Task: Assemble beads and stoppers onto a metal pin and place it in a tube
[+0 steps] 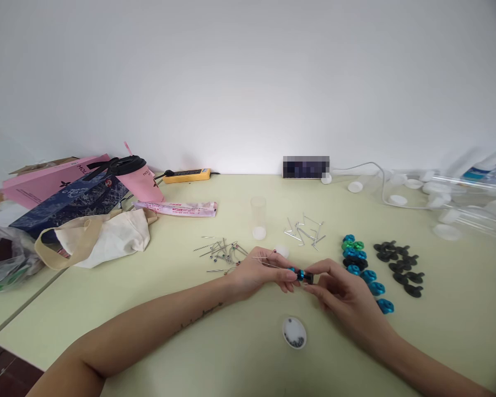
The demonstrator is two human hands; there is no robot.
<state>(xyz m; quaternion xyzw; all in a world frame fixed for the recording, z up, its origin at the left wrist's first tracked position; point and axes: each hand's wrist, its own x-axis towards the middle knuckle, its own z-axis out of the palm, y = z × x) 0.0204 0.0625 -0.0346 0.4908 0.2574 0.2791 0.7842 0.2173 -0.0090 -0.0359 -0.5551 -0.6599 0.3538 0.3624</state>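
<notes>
My left hand (254,271) is closed on a small blue metal part (300,275), pinched between thumb and fingers. A thin metal rod (268,264) sticks out leftward over the same hand. From the other side, the thumb and fingers of my right hand (345,289) grip a small black piece (310,278) that meets the blue part end to end. Fingers hide much of both parts. Right of my right hand stand several blue knob-like parts (368,275) in a slanting row, with a green one (358,245) among them. Several black winged pieces (400,266) lie beyond.
Close in front sits a white dish (291,327) with tiny dark bits. Thin metal rods (221,251) and L-shaped silver keys (303,231) lie behind my hands, near a clear tube (258,212). More tubes (463,193) lie right; a pink cup (138,182) and cloth bag (119,237) left.
</notes>
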